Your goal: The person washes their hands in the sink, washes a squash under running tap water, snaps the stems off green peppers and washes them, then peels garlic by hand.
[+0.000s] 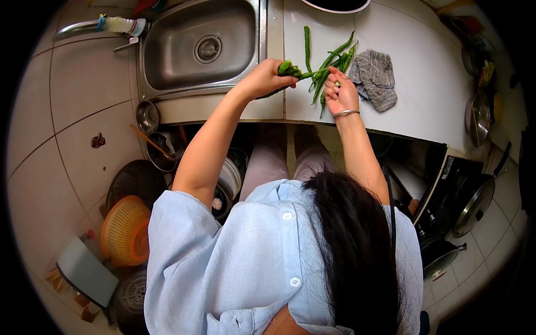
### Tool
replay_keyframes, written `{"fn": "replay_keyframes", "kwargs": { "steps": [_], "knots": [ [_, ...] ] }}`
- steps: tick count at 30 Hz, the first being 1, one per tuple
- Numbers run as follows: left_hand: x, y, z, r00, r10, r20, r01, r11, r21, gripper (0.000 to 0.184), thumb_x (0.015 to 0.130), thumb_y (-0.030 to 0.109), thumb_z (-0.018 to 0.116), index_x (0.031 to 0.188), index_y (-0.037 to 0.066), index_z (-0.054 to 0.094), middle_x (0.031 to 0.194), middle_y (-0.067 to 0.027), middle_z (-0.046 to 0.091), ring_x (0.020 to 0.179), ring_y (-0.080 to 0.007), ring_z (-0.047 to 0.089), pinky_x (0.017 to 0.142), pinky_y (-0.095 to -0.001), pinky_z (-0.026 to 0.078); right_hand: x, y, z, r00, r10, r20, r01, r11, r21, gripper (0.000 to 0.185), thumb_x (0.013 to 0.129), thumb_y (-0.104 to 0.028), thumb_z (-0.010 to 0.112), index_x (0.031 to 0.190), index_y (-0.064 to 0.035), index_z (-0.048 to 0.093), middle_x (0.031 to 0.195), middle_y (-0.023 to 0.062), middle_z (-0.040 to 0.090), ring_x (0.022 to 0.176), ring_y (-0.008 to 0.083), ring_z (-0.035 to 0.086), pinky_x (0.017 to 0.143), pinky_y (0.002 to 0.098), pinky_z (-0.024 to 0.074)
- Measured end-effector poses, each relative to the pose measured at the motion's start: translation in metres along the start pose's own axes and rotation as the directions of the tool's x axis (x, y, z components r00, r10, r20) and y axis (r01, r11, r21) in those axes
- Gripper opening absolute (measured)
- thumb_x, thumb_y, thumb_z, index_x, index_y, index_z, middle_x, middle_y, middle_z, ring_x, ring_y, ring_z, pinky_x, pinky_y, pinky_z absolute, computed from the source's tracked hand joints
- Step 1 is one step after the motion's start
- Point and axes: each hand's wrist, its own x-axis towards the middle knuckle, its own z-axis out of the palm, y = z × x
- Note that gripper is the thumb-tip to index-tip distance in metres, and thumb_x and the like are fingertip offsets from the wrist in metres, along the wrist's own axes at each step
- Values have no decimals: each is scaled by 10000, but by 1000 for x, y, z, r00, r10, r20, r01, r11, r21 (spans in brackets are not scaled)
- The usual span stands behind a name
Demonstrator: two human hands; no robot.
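My left hand [267, 77] is closed around a bunch of long green chili peppers [288, 69] above the counter, beside the sink's right edge. One pepper from the bunch stretches right toward my right hand [341, 94]. The fingers of that hand are curled and pinch at the pepper's thin end, with a bit of green showing between them. More loose green chili peppers [339, 59] lie on the white counter behind and beside my right hand. A single pepper [307, 49] lies apart from them, farther back.
A steel sink [167, 67] with a faucet [78, 29] is at the left. A crumpled grey cloth [375, 78] lies on the white counter [421, 72] to the right. Part of a dark round vessel [338, 4] shows at the back. An orange colander [125, 230] stands low at the left.
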Motion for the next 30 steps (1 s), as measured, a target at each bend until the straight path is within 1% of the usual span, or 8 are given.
{"fn": "replay_keyframes", "kwargs": {
  "steps": [3, 7, 13, 16, 18, 25, 28, 30],
  "knots": [
    [-4, 19, 0, 988, -138, 76, 147, 979, -140, 154, 821, 165, 625, 793, 15, 640, 706, -25, 637, 553, -54, 460, 498, -232, 375, -9, 3, 14, 990, -6, 142, 2, 1000, 29, 162, 915, -92, 466, 1036, 5, 514, 700, -21, 414, 503, 27, 302, 422, 168, 246],
    [1, 16, 8, 983, -161, 93, 183, 929, -321, 135, 834, 165, 612, 813, 31, 618, 663, -7, 607, 526, -53, 433, 474, -213, 345, -15, 7, 32, 985, -32, 168, 41, 998, -51, 148, 913, -138, 515, 1001, -19, 525, 684, -38, 409, 506, 10, 299, 428, 162, 234],
    [-2, 11, 25, 993, -112, 43, 117, 984, -137, 188, 861, 207, 602, 799, 30, 600, 655, 3, 569, 543, -57, 435, 489, -214, 344, -13, 15, 34, 985, -128, 118, 166, 892, -420, 108, 930, -185, 510, 893, -87, 484, 643, -55, 394, 483, 10, 288, 416, 165, 224],
    [-5, 12, 30, 1000, -30, -5, 30, 999, -26, 195, 866, 202, 592, 805, 18, 608, 628, -11, 566, 568, -90, 478, 534, -254, 395, -20, 11, 38, 995, -56, 86, 82, 942, -325, 132, 932, -192, 507, 864, -95, 450, 624, -64, 367, 484, 12, 281, 414, 167, 217],
    [-7, 12, 32, 998, 50, -27, -48, 997, 68, 191, 866, 199, 588, 818, 15, 609, 624, -21, 569, 573, -104, 488, 553, -274, 412, -24, 8, 38, 995, -47, 93, 80, 919, -386, 144, 921, -178, 517, 837, -89, 439, 631, -56, 385, 498, 19, 308, 423, 166, 237],
    [-14, 12, 39, 986, 143, -82, -99, 912, 398, 134, 862, 181, 568, 883, 49, 580, 648, -80, 600, 597, -234, 568, 584, -330, 438, -26, 1, 32, 984, 115, 134, -72, 954, -290, 138, 919, -158, 506, 830, -93, 423, 632, -51, 376, 499, 23, 308, 412, 174, 236],
    [-13, 13, 39, 968, 237, -85, -182, 893, 412, 134, 865, 181, 561, 884, 49, 576, 676, -95, 608, 625, -263, 581, 592, -346, 442, -29, -1, 33, 983, 126, 132, -88, 961, -262, 131, 919, -157, 507, 833, -103, 424, 634, -49, 371, 490, 24, 302, 408, 171, 233],
    [-12, 19, 37, 980, 178, -88, -136, 924, 358, 140, 868, 187, 558, 885, 49, 575, 679, -85, 607, 619, -243, 573, 593, -340, 440, -28, -2, 34, 983, 138, 118, -117, 978, -172, 129, 918, -156, 508, 834, -108, 423, 637, -46, 376, 487, 24, 302, 407, 168, 233]
  ]
}}
